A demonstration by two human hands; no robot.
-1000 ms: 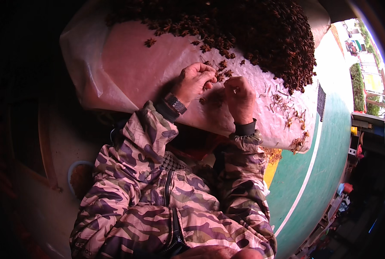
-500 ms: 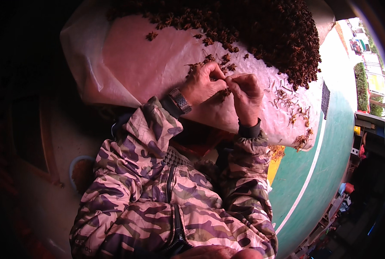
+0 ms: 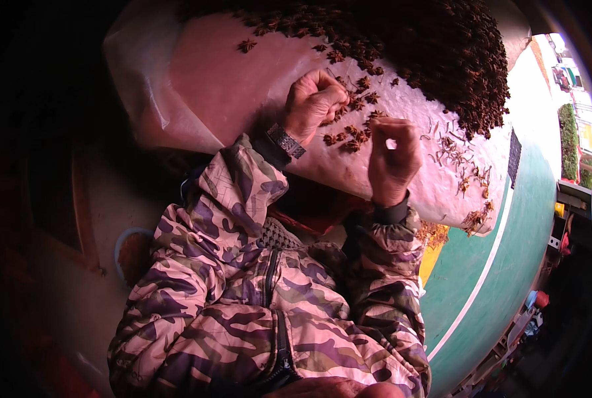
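My left hand (image 3: 313, 107), with a watch (image 3: 286, 142) on its wrist, is closed in a pinch over the sheet. Dark star anise pods (image 3: 357, 103) lie right beside its fingertips; what it holds is hidden. My right hand (image 3: 395, 159) is apart from it, thumb and fingers pressed together with a small gap in the curl. A dark pod shows at its fingertips, but I cannot tell whether it is gripped. Between the hands, a small group of star anise (image 3: 351, 139) rests near the sheet's front edge.
A large heap of star anise (image 3: 435, 53) covers the far side of the pale plastic sheet (image 3: 223, 73). Thin stems (image 3: 452, 151) are scattered to the right. Beyond lies a green floor (image 3: 501, 265) with a white line. A blue-rimmed container (image 3: 119, 255) stands at left.
My hands, together at the fingertips before, have moved apart. The left has risen slightly and the right has shifted rightward. The group of star anise between them now shows more fully.
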